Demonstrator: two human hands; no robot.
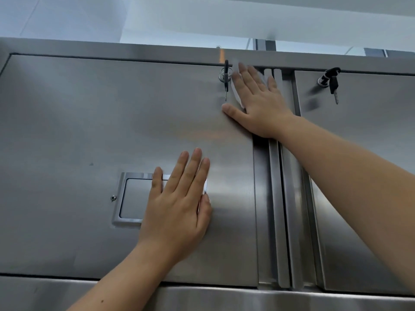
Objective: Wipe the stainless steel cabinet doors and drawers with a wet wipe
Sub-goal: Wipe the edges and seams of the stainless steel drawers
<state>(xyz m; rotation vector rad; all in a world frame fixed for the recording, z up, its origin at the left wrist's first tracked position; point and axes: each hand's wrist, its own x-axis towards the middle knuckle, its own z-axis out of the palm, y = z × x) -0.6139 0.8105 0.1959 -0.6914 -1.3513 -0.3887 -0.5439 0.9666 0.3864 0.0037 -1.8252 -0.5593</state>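
A wide stainless steel cabinet door [89, 131] fills the left and middle of the view. My right hand [258, 102] lies flat with straight fingers at the door's upper right corner and presses a white wet wipe [236, 90] against the steel; most of the wipe is hidden under the palm. My left hand [177, 205] rests flat on the lower middle of the same door, its fingers straight, covering the right part of the recessed handle [132, 198].
A key [226, 79] hangs in the lock just left of my right hand. A second steel door [363, 153] stands to the right with its own keys [332, 83] in its lock. Vertical steel strips [278, 198] separate the doors. A steel ledge [269, 297] runs below.
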